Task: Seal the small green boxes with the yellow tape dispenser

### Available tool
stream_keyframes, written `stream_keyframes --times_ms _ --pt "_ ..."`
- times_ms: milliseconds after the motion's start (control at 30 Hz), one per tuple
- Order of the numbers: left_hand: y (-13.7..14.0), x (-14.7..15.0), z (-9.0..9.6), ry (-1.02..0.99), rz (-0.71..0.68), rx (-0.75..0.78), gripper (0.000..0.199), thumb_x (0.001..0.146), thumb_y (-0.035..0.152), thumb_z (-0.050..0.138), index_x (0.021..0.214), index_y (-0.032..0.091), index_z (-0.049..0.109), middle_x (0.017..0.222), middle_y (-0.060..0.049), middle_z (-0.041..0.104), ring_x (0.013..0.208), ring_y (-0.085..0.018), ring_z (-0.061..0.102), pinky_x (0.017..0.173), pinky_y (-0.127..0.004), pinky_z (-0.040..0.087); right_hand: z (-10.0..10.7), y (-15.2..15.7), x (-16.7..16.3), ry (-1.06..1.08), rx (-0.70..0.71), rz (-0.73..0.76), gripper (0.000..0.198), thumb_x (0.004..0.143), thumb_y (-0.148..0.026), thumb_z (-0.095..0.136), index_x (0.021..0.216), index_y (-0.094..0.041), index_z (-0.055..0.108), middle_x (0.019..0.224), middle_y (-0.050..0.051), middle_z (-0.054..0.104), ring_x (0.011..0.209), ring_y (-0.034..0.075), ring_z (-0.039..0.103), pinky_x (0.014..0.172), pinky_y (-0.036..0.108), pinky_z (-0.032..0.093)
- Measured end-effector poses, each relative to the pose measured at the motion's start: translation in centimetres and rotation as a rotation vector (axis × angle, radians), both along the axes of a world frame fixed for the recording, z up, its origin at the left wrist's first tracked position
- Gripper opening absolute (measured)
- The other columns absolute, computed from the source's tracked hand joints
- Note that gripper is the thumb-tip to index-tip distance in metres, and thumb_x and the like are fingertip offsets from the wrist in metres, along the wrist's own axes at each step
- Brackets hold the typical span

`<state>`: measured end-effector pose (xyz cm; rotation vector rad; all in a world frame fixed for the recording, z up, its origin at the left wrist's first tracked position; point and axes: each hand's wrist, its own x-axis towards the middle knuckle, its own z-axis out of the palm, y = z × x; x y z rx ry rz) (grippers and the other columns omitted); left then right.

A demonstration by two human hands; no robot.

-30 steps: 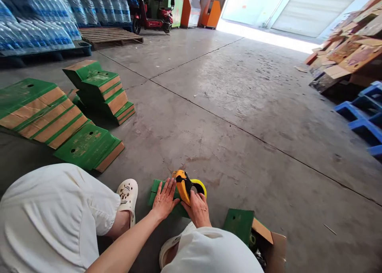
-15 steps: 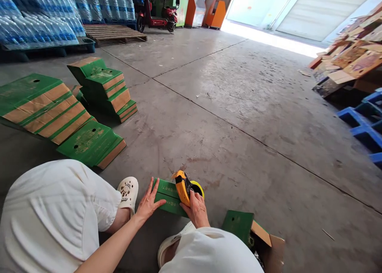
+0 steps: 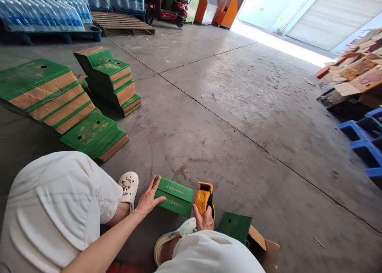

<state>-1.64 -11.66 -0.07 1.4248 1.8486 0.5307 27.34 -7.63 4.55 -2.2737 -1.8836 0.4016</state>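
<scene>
A small green cardboard box (image 3: 174, 192) with printed lettering stands on the floor between my feet, its two top flaps folded together. My left hand (image 3: 149, 199) holds the box's left end, fingers and thumb spread across its edge and top. Just past the box's right end, my right hand (image 3: 204, 218) is closed around an orange tape dispenser (image 3: 204, 197) with a yellow-edged roll, largely hidden behind it. The dispenser is held upright and apart from the box. At my right knee is an open green carton (image 3: 234, 226) with brown flaps; its contents are mostly hidden.
Flattened green cartons (image 3: 89, 135) lie stacked at the left, with another stack (image 3: 110, 76) behind. Bottled water (image 3: 44, 14), a wooden pallet (image 3: 123, 23) and a red scooter (image 3: 167, 12) stand at the back. Blue pallets (image 3: 361, 139) and piled cardboard (image 3: 358, 72) are at the right.
My right hand has drawn the tape dispenser off the box top to the right and turned it more upright. My left hand stays on the box. The view has shifted slightly.
</scene>
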Motion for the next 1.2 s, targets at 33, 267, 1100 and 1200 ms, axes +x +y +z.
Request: stream_keyframes --times_ms 33,267,1100,1200 --pt "0.0 0.0 0.0 0.008 0.002 -0.003 0.097 0.100 0.044 0.066 0.174 0.037 0.004 0.181 -0.010 0.008 0.157 -0.028 0.044 0.113 -0.033 0.052 -0.2 -0.1 -0.1 0.003 -0.018 0.007 0.034 0.104 -0.055 0.047 0.114 -0.023 0.052 0.084 0.008 0.074 0.079 0.031 0.077 0.070 0.038 0.056" --pt "-0.1 0.2 -0.6 0.005 0.011 0.058 0.103 0.099 0.037 0.068 0.174 0.036 -0.002 0.181 -0.010 0.008 0.159 -0.027 0.040 0.119 -0.035 0.048 -0.7 0.9 -1.0 -0.059 -0.118 0.045 0.025 0.103 -0.047 0.052 0.111 -0.023 0.053 0.084 0.009 0.075 0.082 0.031 0.079 0.077 0.037 0.054" --pt "0.8 2.6 0.9 0.552 -0.263 0.118 0.125 0.067 0.060 0.095 0.170 0.029 0.034 0.179 -0.020 0.012 0.166 -0.044 0.007 0.129 -0.072 0.012 -1.1 1.0 -2.1 0.008 -0.023 0.100 0.033 0.094 -0.047 0.047 0.121 -0.040 0.062 0.089 0.016 0.080 0.092 0.043 0.076 0.091 0.058 0.052" --pt "1.4 5.0 0.0 0.591 -0.333 0.137 0.139 0.060 0.055 0.099 0.172 0.017 0.027 0.177 -0.026 0.013 0.166 -0.045 0.009 0.131 -0.067 0.018 -0.9 1.0 -2.2 -0.051 -0.033 0.120 0.029 0.098 -0.046 0.041 0.117 -0.036 0.060 0.090 0.015 0.080 0.089 0.039 0.078 0.088 0.053 0.052"
